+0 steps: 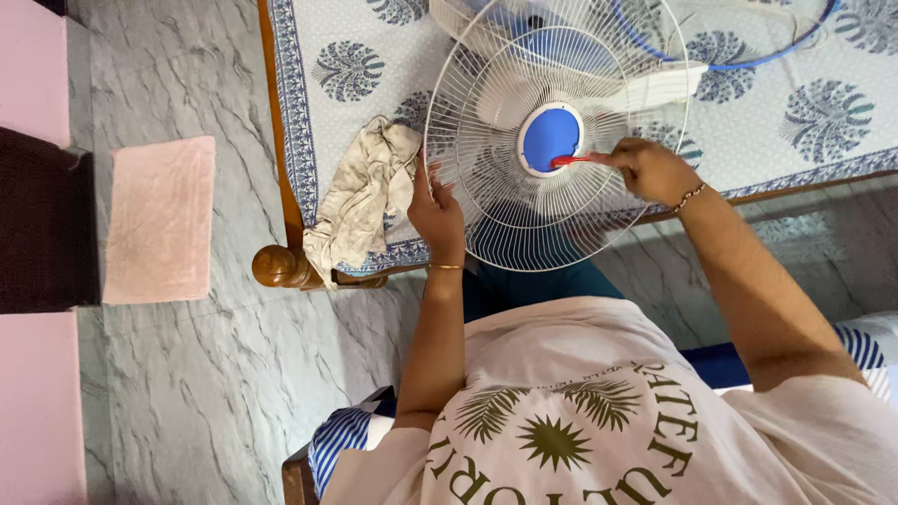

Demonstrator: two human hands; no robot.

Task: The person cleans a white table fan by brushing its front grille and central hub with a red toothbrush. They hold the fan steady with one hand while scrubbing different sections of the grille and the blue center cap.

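The working surface is a bed (327, 37) with a wooden frame, covered by a white sheet printed with blue leaf-shaped motifs and a blue patterned border. The floor (224, 374) is grey marbled stone. A pink mat (157, 220) lies on that floor, well apart from the bed, beside a dark step at the left edge of the view. Pink wall surfaces show above and below that step.

A round white wire fan guard (552, 140) with a blue centre disc stands over the near edge of the bed, tilted toward the person. Behind it, farther onto the sheet, lie white fan blades (655, 89) and a second ring with a blue rim (748, 61).

The left hand (435, 213) is pressed against the guard's outer rim, fingers extended and slightly spread, steadying it. A thin bangle sits on that wrist. The right hand (652, 171) is closed around a slim red-handled tool (572, 160), whose tip lies on the wires just beside the blue disc. Whether it carries bristles cannot be told. A bead bracelet is on the right wrist.

A crumpled off-white cloth (360, 196) lies at the bed's near corner, draped over the edge by the rounded wooden post (276, 266), just beside the left hand.

The person wears a light shirt bearing a dark green palm-and-sunburst print.
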